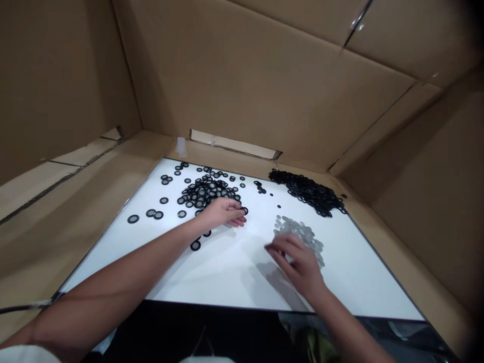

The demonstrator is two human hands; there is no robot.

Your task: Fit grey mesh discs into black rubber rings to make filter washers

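My left hand (225, 212) pinches a small black ring (245, 210) at its fingertips, just right of a pile of black rings with grey discs set in them (202, 191). Thumb and fingers of my right hand (293, 257) come together in a pinch in front of a heap of thin grey discs (298, 229). That hand is slightly blurred, and whatever sits between its fingertips is too small to make out. Farther back on the right lies a big heap of plain black rings (310, 191).
A glowing white panel (227, 277) carries all the pieces. Cardboard walls (234, 75) stand behind and on both sides. A few loose black rings (260, 187) lie between the piles. A cable (22, 307) runs in at the left edge.
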